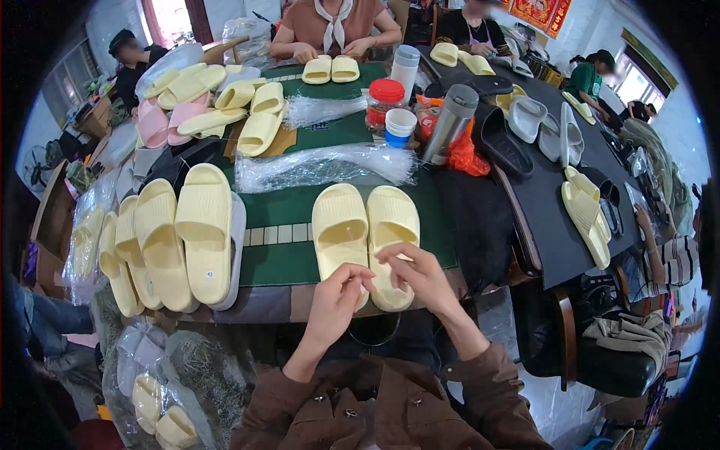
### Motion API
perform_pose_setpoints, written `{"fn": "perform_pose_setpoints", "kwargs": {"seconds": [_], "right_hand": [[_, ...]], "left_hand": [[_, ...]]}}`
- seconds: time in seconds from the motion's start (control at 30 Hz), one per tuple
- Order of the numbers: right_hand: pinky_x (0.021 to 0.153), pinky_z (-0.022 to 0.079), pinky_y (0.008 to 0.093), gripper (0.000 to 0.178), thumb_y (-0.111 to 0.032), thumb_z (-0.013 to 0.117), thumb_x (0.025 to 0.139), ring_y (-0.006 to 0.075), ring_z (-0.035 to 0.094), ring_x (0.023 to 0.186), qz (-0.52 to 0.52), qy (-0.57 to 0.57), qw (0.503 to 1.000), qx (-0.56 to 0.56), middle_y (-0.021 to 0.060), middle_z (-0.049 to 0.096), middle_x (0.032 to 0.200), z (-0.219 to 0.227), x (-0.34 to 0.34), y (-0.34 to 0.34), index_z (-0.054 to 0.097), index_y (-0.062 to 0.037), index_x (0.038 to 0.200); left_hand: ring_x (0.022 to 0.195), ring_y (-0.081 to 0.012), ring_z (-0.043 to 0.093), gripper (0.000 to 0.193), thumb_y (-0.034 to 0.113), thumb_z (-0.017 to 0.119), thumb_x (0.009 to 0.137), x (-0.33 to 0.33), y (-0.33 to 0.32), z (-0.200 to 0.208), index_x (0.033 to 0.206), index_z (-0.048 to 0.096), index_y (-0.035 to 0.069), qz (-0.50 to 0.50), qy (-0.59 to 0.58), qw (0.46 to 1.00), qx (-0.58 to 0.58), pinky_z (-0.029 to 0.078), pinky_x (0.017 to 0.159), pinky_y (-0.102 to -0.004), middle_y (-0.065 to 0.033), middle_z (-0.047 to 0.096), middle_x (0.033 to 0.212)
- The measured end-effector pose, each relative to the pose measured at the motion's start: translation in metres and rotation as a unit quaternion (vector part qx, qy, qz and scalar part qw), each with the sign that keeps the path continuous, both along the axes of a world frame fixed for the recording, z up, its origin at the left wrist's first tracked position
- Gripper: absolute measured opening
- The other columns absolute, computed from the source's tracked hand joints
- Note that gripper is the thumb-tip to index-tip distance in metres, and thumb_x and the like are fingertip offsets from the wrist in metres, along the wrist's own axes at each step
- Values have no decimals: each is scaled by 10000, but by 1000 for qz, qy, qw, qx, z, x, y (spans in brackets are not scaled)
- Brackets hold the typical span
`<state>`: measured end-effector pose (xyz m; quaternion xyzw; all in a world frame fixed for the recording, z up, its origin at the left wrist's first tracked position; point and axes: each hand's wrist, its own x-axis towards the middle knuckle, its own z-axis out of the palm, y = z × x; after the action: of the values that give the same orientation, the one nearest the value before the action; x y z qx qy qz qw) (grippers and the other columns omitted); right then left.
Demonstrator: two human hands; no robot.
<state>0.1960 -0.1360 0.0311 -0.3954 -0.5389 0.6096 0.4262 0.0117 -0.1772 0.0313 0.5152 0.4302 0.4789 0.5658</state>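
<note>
Two pale yellow slide slippers lie side by side in front of me, toes away: a left slipper (pixel 340 217) and a right slipper (pixel 394 216). My left hand (pixel 334 301) is over the left slipper's heel end, fingers curled and thumb drawn in. Over the right slipper's heel end is my right hand (pixel 424 279), its fingers bent toward the thumb. Both hands look pinched; anything between their fingertips is too thin to make out. Beyond the slippers lies a clear bag of thin plastic strands (pixel 322 166), with a second bundle of strands (pixel 322 111) farther back.
A row of yellow slippers (pixel 204 236) stands at my left, more slippers (pixel 193 82) piled behind. A red-lidded jar (pixel 385 101), a paper cup (pixel 400 127) and a steel flask (pixel 452 124) stand beyond. Opposite, a person (pixel 334 34) handles slippers. A black chair (pixel 600 352) is at right.
</note>
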Motion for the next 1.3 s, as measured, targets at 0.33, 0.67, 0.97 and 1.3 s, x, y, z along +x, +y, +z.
{"fn": "perform_pose_setpoints", "kwargs": {"seconds": [0.33,0.67,0.97,1.3], "right_hand": [[581,441,206,177,-148,623,904,56,553,670,-9,-42,999,-15,6,623,773,-19,-32,15,643,27,929],[532,385,198,176,-176,618,894,40,478,592,-46,-94,994,-39,-25,551,667,-17,-31,18,664,-7,880],[790,504,359,263,-108,631,866,308,620,894,-82,-299,932,189,195,610,1015,-27,-5,10,592,68,1057],[926,402,479,320,-164,541,889,410,498,1062,-82,-459,827,316,241,540,1114,-46,-24,44,515,55,1122]], "left_hand": [[588,-50,448,204,-34,446,916,0,-3,-8,1031,610,8,-17,79,997,19,372,528,-202,-26,607,820],[779,-129,590,269,-69,462,886,-3,0,-14,1103,612,-13,41,170,979,109,473,671,-247,-99,599,1028],[826,-110,563,357,44,466,936,-29,7,-33,1266,508,-84,12,-107,985,-133,452,733,-241,-86,589,1034],[1173,-276,473,557,141,601,863,-13,52,-56,1321,415,-114,79,168,980,76,410,968,-348,-249,439,1279]]}}
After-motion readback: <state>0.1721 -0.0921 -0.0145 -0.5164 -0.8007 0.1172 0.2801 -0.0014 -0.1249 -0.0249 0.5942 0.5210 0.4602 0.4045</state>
